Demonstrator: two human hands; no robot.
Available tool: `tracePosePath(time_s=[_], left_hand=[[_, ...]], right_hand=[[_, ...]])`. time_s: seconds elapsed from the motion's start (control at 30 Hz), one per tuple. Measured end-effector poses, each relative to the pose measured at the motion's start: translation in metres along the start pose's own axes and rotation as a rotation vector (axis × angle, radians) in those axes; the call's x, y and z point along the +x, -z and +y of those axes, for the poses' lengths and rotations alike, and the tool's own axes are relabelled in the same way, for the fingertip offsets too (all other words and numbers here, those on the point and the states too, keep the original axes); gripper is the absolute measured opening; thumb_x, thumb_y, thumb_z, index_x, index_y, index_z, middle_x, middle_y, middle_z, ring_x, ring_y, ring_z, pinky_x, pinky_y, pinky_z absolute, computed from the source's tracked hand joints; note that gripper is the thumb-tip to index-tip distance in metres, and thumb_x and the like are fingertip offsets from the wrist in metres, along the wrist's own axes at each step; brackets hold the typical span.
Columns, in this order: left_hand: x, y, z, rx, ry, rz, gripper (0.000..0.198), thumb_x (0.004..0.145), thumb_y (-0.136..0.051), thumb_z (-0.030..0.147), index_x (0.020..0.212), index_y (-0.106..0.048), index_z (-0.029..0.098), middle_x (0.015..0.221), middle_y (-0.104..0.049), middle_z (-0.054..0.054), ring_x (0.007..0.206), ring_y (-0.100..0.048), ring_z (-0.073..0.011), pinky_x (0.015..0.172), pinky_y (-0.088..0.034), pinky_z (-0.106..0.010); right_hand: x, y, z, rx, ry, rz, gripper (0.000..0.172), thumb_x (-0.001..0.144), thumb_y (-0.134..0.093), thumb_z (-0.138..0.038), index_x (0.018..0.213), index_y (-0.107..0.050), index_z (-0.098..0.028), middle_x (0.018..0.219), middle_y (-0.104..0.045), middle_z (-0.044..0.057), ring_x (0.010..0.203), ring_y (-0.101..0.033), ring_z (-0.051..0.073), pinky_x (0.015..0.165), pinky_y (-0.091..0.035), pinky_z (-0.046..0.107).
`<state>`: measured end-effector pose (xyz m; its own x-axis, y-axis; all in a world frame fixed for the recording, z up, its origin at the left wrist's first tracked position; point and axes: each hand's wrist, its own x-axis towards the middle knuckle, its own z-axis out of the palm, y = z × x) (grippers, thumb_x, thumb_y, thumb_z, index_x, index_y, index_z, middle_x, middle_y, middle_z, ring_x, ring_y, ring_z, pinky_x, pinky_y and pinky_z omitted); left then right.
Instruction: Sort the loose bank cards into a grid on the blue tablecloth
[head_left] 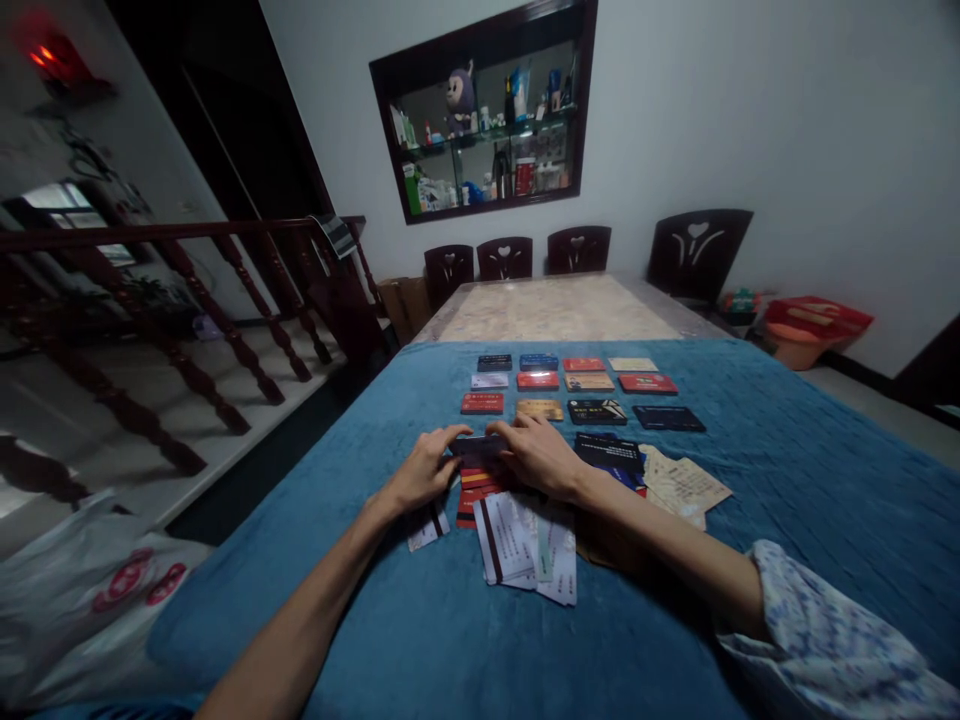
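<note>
Between my two hands is a dark card (480, 451), lying over red cards (474, 506). My left hand (426, 466) grips its left end with thumb and fingers, and my right hand (536, 455) holds its right end. Nearer to me, white cards with dark stripes (507, 540) are fanned out, and another striped white card (428, 527) lies by my left wrist. Right of my right hand are loose black cards (611, 452) and beige cards (686, 483). Beyond my hands, small card stacks stand in rows, among them a red stack (482, 403) and a black stack (597, 411).
A blue cloth (360, 610) covers the near part of the table; its far part (555, 305) is pale and patterned. Dark chairs (694, 255) stand around the far end. On the left are a wooden railing (172, 237) and a white plastic bag (97, 600).
</note>
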<state>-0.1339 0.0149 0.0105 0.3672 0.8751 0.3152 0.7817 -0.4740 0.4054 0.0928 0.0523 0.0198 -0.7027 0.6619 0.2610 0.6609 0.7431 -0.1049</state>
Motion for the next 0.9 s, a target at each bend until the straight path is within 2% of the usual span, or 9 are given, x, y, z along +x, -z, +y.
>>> tracePosePath(time_s=[0.33, 0.5, 0.7, 0.9], left_hand=[[-0.001, -0.007, 0.0, 0.127, 0.055, 0.027, 0.047, 0.081, -0.056, 0.009, 0.126, -0.049, 0.022, 0.103, -0.068, -0.004, 0.096, -0.062, -0.0216, 0.095, -0.038, -0.041], [-0.001, -0.007, 0.001, 0.144, 0.074, 0.043, 0.045, 0.083, -0.057, 0.012, 0.126, -0.049, 0.023, 0.098, -0.068, -0.002, 0.091, -0.063, -0.0206, 0.093, -0.038, -0.04], [0.0, -0.007, 0.004, 0.14, 0.091, 0.058, 0.042, 0.083, -0.055, 0.01, 0.123, -0.051, 0.023, 0.109, -0.069, -0.003, 0.095, -0.063, -0.0202, 0.095, -0.038, -0.04], [0.0, -0.009, 0.005, 0.13, 0.092, 0.068, 0.047, 0.084, -0.054, 0.011, 0.13, -0.05, 0.021, 0.118, -0.068, -0.006, 0.1, -0.062, -0.0208, 0.099, -0.037, -0.042]], right_hand=[[0.0, -0.001, -0.003, 0.002, -0.043, 0.0, 0.043, 0.09, -0.057, -0.017, 0.133, -0.051, -0.018, 0.111, -0.071, 0.01, 0.109, -0.055, 0.028, 0.089, -0.037, 0.038], [-0.001, -0.006, -0.001, 0.0, -0.031, 0.041, 0.048, 0.088, -0.056, -0.014, 0.136, -0.05, -0.019, 0.114, -0.07, 0.011, 0.107, -0.053, 0.028, 0.09, -0.037, 0.039], [0.0, -0.013, 0.004, -0.018, -0.012, 0.082, 0.053, 0.087, -0.053, -0.013, 0.139, -0.048, -0.019, 0.113, -0.067, 0.012, 0.107, -0.05, 0.027, 0.092, -0.036, 0.039], [-0.001, -0.01, 0.004, -0.038, -0.027, 0.06, 0.059, 0.083, -0.058, -0.017, 0.14, -0.046, -0.017, 0.119, -0.063, 0.014, 0.113, -0.046, 0.03, 0.093, -0.035, 0.041]])
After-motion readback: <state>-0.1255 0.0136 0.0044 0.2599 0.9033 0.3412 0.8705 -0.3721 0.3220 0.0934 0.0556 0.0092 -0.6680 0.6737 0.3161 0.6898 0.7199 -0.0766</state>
